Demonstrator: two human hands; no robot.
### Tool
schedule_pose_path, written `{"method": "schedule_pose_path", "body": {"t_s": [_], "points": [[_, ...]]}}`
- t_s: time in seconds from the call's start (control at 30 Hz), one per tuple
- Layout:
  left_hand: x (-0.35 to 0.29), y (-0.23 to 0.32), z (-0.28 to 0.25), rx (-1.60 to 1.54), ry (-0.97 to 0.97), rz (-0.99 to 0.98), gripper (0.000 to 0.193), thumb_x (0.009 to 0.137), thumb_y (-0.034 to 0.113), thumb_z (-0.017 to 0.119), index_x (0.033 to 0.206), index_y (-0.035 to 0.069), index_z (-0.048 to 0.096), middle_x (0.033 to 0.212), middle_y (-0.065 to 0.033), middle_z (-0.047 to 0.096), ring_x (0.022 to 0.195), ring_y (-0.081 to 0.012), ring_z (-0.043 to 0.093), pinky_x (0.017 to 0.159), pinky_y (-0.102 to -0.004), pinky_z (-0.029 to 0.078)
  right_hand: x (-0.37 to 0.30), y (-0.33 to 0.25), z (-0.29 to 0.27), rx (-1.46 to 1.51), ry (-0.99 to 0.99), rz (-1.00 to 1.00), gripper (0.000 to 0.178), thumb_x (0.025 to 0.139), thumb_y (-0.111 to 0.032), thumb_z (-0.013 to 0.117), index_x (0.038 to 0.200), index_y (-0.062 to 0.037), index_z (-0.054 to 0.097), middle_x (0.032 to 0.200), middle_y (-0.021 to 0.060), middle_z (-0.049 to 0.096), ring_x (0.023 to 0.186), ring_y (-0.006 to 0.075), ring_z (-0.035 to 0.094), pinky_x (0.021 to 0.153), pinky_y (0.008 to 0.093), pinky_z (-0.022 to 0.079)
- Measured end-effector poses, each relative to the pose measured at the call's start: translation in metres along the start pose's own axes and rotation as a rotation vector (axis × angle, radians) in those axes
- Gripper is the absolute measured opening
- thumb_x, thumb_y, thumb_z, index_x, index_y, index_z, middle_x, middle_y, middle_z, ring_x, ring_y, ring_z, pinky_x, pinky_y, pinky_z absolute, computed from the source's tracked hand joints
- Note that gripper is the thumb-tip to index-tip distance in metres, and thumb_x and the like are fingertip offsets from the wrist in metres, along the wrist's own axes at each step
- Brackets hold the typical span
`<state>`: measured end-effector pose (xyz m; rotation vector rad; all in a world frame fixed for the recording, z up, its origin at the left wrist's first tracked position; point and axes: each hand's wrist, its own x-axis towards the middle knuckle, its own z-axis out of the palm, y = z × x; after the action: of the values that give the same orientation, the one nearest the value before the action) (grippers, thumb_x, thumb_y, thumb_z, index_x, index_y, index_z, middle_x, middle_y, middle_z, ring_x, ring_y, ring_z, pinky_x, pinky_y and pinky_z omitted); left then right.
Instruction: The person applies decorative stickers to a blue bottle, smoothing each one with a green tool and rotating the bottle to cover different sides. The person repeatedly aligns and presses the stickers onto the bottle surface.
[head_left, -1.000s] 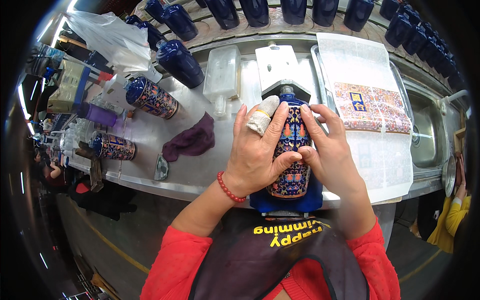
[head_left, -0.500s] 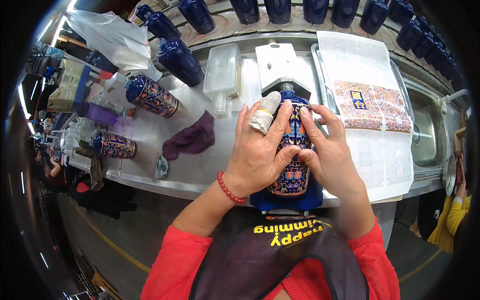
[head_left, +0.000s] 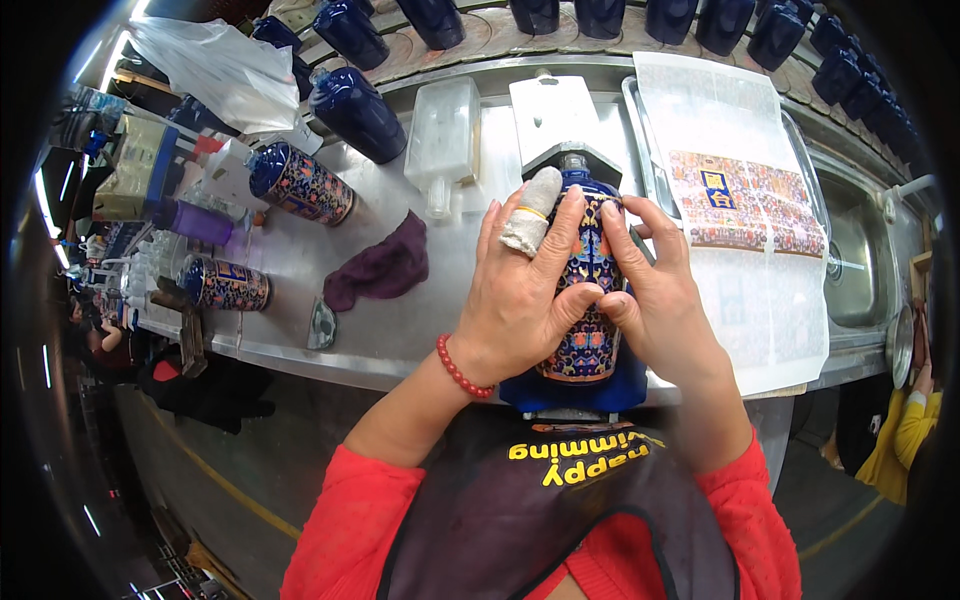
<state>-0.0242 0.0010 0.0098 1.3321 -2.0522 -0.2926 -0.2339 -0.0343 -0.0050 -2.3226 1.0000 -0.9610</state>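
Note:
A dark blue glass bottle [head_left: 585, 345] wrapped in a colourful floral decal lies in front of me, its neck pointing away. My left hand [head_left: 520, 290] is around its left side, forefinger stretched along the decal and thumb across the middle. A pale cloth finger cover [head_left: 532, 212] sits on one of its fingers, held by a yellow band. From the right side my right hand [head_left: 655, 290] holds the bottle, with fingertips near the shoulder and thumb close to the left thumb. The palms hide the bottle's sides. Beneath it is a blue pad [head_left: 625, 390].
A purple cloth [head_left: 385, 262] and two decorated bottles, one farther [head_left: 300, 182] and one nearer [head_left: 228, 285], lie left. A clear plastic container [head_left: 440, 135] stands beyond my left hand. Printed decal sheets [head_left: 745, 290] are at right, before a sink [head_left: 860, 270]. Plain blue bottles [head_left: 670, 20] line the conveyor behind.
The plain blue bottles along the back have shifted to the right. My thumbs have moved slightly on the decorated bottle, and both hands remain on it.

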Motion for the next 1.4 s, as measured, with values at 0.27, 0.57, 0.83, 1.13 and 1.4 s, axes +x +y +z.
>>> {"method": "schedule_pose_path", "body": {"t_s": [0.27,0.57,0.83,1.13,1.4], "points": [[-0.012,-0.003,0.008,-0.122,0.065,0.006,0.068,0.107,0.044,0.048,0.158,0.001,0.037,0.159,-0.0293,0.037,0.147,-0.0452,0.034,0.121,-0.0569,0.018,-0.017,-0.003,0.005,0.084,-0.005,0.025,0.063,0.101,-0.039,0.061,0.156,-0.0119,0.045,0.155,0.0239,0.037,0.130,0.0425,0.046,0.111,0.0481,0.040],[-0.009,0.001,0.005,-0.020,0.022,0.012,0.069,0.103,0.037,0.055,0.159,0.002,0.036,0.157,-0.0268,0.039,0.144,-0.0490,0.035,0.119,-0.0613,0.019,-0.014,-0.007,0.003,0.016,-0.044,0.023,0.067,0.105,-0.049,0.051,0.156,-0.0072,0.042,0.158,0.0239,0.034,0.139,0.0425,0.041,0.114,0.0477,0.038],[-0.008,0.004,0.006,-0.003,0.014,-0.004,0.070,0.102,0.037,0.057,0.159,0.003,0.035,0.158,-0.0271,0.038,0.145,-0.0495,0.034,0.119,-0.0617,0.019,-0.013,-0.007,0.007,0.027,0.007,-0.007,0.065,0.101,-0.040,0.061,0.156,-0.0104,0.044,0.154,0.0258,0.037,0.129,0.0449,0.046,0.109,0.0500,0.041],[-0.030,0.008,0.002,-0.024,0.225,0.085,0.061,0.105,0.049,0.049,0.140,0.000,0.062,0.137,-0.0229,0.062,0.136,-0.0442,0.049,0.121,-0.0560,0.018,-0.032,-0.009,0.004,0.114,-0.034,0.031,0.069,0.101,-0.050,0.057,0.158,-0.0130,0.042,0.158,0.0259,0.033,0.129,0.0444,0.047,0.110,0.0487,0.039],[-0.034,0.016,0.001,0.244,0.095,0.164,0.062,0.102,0.056,0.051,0.136,0.007,0.066,0.134,-0.0189,0.064,0.132,-0.0402,0.053,0.120,-0.0576,0.023,-0.035,-0.012,0.006,0.021,-0.033,0.016,0.068,0.101,-0.052,0.055,0.157,-0.0140,0.044,0.157,0.0247,0.034,0.124,0.0426,0.049,0.109,0.0489,0.040]]}}
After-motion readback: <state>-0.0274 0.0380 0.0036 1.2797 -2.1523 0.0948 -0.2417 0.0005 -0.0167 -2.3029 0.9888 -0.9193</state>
